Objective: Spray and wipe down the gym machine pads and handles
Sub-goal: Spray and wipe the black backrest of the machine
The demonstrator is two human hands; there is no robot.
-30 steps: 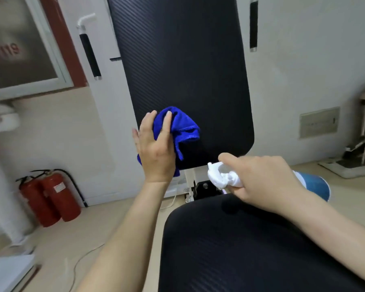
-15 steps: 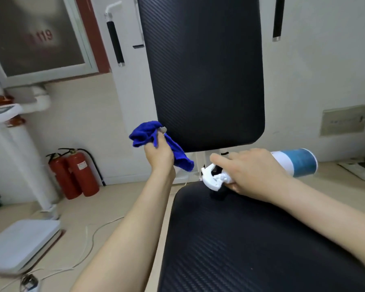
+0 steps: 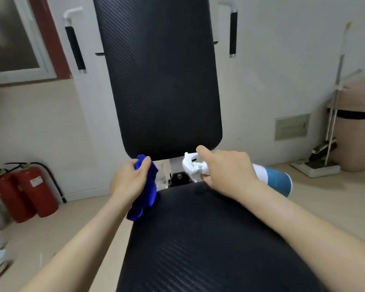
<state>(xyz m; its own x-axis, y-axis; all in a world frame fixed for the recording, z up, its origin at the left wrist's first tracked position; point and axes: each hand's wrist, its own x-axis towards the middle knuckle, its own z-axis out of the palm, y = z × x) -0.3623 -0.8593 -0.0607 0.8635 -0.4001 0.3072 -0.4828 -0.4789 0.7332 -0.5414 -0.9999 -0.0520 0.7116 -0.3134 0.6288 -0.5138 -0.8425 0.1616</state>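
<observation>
Right hand hides spray bottle neck.

Matt black seat pad and backrest pad show a fine woven-look texture. Fluffy blue cloth. Glossy white plastic spray bottle.

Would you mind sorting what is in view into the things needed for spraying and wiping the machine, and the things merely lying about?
Part of the job:
blue cloth in the left hand
spray bottle in the right hand
back pad
seat pad
two black handles

Just lying about:
two fire extinguishers
broom and dustpan
bin
</observation>
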